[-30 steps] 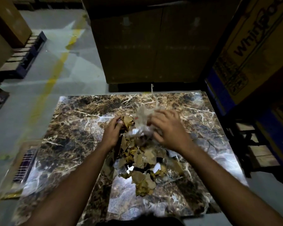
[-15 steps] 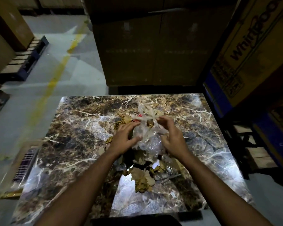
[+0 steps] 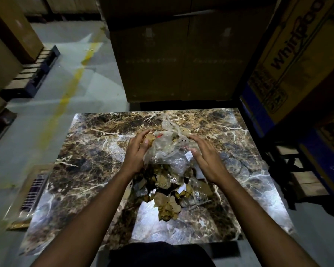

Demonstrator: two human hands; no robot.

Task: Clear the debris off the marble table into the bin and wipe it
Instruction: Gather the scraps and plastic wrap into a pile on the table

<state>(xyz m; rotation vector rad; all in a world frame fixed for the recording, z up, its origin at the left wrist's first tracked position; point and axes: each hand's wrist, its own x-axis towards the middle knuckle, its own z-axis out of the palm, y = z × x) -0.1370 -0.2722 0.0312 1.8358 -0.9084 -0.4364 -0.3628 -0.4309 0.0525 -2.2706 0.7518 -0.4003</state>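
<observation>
Both hands are on the debris pile [image 3: 167,182] in the middle of the marble table [image 3: 81,166]. Left hand [image 3: 138,151] is cupped against the left side of the crumpled clear plastic [image 3: 166,147], fingers curved over a brown scrap at the top. Right hand [image 3: 205,158] sits on the right side, fingers mostly straight and together, palm facing the plastic, thumb touching it. Torn cardboard bits [image 3: 166,207] trail from the plastic toward the near edge of the table. Big cardboard boxes [image 3: 181,54] stand behind the table, and a branded box [image 3: 297,54] is on the right. No bin visible from here.
</observation>
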